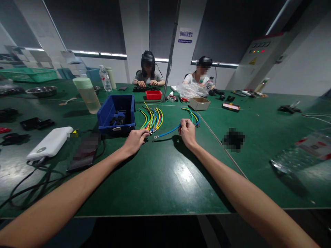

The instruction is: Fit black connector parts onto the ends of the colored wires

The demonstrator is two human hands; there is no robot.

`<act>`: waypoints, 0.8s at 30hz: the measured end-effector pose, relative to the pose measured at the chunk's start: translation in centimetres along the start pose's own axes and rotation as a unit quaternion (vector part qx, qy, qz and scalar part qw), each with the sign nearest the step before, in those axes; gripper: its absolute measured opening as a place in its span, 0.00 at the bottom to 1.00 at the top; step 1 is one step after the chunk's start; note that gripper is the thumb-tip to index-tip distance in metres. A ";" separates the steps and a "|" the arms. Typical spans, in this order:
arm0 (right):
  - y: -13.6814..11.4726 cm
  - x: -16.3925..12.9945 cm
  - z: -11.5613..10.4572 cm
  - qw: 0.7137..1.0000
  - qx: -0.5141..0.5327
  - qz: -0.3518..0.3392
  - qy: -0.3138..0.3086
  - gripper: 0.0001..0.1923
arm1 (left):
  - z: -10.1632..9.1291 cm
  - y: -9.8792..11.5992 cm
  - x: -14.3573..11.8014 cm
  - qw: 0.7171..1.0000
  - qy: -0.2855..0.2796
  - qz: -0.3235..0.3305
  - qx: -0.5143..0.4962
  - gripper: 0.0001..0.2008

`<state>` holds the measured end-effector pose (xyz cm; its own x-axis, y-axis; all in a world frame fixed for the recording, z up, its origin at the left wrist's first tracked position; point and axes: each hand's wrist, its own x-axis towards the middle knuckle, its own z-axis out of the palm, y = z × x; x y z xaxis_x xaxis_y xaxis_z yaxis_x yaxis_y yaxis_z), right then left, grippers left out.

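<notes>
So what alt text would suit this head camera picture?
A person's right hand holds a blue wire above a green table, while the left hand touches a bundle of coloured wires beside a blue bin.

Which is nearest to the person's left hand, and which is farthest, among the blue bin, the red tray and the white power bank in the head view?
From the left hand:
1. Blue bin, just beyond the hand, slightly to its left.
2. White power bank, far out to the left.
3. Red tray, across the table by the seated people.
</notes>
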<state>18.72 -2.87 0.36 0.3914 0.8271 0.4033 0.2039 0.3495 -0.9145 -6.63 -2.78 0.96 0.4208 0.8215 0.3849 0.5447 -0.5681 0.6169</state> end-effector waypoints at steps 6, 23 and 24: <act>-0.3 -0.2 0.0 1.000 -0.016 -0.009 -0.008 0.18 | 0.1 -0.2 0.0 1.000 0.001 -0.008 -0.002 0.13; -0.6 -0.2 0.0 1.000 -0.003 -0.004 -0.003 0.19 | 0.0 0.0 0.0 0.996 0.007 0.047 0.073 0.11; -0.6 -0.2 0.0 1.000 -0.001 -0.003 -0.004 0.19 | -0.1 0.0 0.0 0.996 0.006 0.048 0.071 0.12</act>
<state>18.48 -3.24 0.79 0.3832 0.8284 0.4086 0.2089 0.3532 -0.9119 -6.70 -2.77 0.97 0.4674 0.7628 0.4468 0.6002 -0.6449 0.4732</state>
